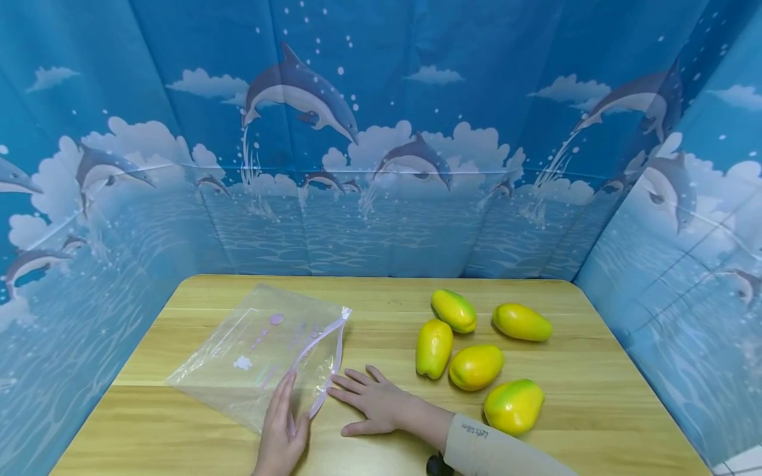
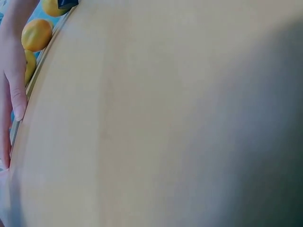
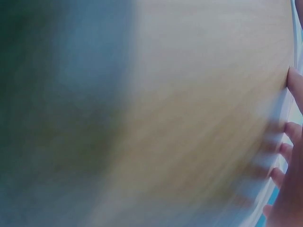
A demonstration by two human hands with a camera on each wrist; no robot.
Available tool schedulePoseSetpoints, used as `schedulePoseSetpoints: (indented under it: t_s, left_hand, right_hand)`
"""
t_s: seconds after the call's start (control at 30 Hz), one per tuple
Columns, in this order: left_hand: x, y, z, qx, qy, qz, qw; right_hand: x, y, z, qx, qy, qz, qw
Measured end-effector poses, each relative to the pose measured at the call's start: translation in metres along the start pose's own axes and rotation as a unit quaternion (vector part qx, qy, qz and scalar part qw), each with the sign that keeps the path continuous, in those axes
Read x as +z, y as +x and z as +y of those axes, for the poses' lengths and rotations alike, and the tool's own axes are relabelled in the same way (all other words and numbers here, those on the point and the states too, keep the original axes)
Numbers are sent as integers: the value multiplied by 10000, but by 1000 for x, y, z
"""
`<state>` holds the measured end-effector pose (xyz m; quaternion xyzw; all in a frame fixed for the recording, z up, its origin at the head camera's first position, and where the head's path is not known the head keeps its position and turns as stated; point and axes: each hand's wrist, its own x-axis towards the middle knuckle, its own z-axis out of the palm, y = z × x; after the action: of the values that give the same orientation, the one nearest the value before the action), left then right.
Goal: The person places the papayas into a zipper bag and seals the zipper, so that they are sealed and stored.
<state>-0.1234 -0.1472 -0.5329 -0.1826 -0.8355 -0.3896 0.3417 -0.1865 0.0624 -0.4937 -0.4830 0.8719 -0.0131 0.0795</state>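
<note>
A clear zip bag point(image 1: 238, 350) with a lilac closure strip lies flat on the left half of the table, its mouth parted and facing right. My left hand point(image 1: 280, 426) holds the near part of the mouth's edge between thumb and fingers. Palm down and with fingers spread, my right hand point(image 1: 378, 402) rests just right of the bag, its fingertips touching the lower lip of the mouth. In the left wrist view the right hand point(image 2: 13, 71) shows at the left edge. At the right edge of the right wrist view, fingers point(image 3: 294, 87) are partly cut off.
Several yellow-green mangoes point(image 1: 476, 367) lie loosely grouped on the right side of the wooden table point(image 1: 381, 294). One mango point(image 1: 514, 406) sits close to the right forearm. A black device point(image 1: 439, 465) is under the right wrist. A blue dolphin curtain point(image 1: 381, 225) hangs behind the table.
</note>
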Motion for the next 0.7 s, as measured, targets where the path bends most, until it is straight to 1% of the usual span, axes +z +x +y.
schedulePoseSetpoints:
  t_s: [0.13, 0.23, 0.37, 0.47, 0.57, 0.7]
  left_hand:
    - [2, 1, 0, 50, -103, 254, 9996]
    - [3, 2, 1, -63, -201, 427, 9989]
    - [4, 3, 2, -242, -236, 528, 9980]
    - [4, 4, 3, -163, -181, 612, 9978]
    - [3, 5, 4, -134, -169, 651, 9976]
    - [2, 5, 4, -352, -205, 497, 9979]
  right_hand:
    - [0, 0, 0, -19, -44, 36, 10000]
    - [1, 0, 0, -37, -90, 71, 9999]
    - [1, 0, 0, -49, -126, 101, 9999]
    - [0, 0, 0, -62, -101, 98, 9999]
    - [-2, 0, -1, -88, -84, 102, 9999]
    - [-3, -1, -1, -87, -114, 112, 9998]
